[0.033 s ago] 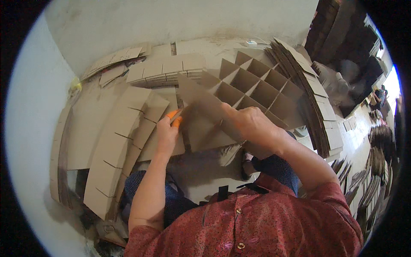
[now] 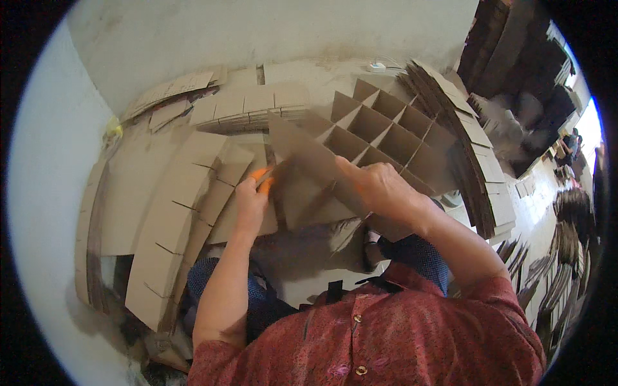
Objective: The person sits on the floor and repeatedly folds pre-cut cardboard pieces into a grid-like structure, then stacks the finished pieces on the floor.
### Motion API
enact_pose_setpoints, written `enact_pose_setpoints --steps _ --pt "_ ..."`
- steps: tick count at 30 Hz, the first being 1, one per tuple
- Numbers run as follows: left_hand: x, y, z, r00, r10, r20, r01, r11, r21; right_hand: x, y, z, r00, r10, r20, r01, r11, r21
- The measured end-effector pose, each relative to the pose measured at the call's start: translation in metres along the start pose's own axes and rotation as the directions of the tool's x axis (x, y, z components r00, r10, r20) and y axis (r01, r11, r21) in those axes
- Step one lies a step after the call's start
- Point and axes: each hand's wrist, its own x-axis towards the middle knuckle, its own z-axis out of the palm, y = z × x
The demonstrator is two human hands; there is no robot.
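Note:
A cardboard divider grid with several square cells stands tilted in front of me, right of the middle. My right hand is closed round the near edge of its front cardboard strip, thumb toward the far side. My left hand, with orange covers on its fingertips, pinches a piece of cardboard at the left end of the grid. Blur and the front strip hide exactly which piece the left fingers hold.
Slotted cardboard strips lie stacked at my left, with another stack behind. A tall cardboard stack leans on the right. A white power strip lies near the back wall. More cardboard bundles stand on the floor at far right.
The grid and my right hand have shifted very slightly to the right. Both hands keep their hold.

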Motion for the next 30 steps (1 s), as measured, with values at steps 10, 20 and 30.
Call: enact_pose_setpoints --steps 10,20,30 --pt "0.011 -0.021 0.005 0.982 0.187 -0.005 -0.187 0.982 0.001 0.000 0.010 0.019 0.987 -0.129 -0.095 0.123 0.990 -0.064" --pt "0.014 -0.029 0.006 0.977 0.207 -0.059 -0.209 0.978 -0.024 0.001 -0.003 0.010 1.000 -0.010 -0.015 0.008 0.991 -0.131" --pt "0.003 0.009 -0.001 0.951 0.269 0.153 -0.270 0.963 -0.013 -0.004 0.003 0.021 0.997 -0.027 -0.073 0.012 0.980 -0.200"
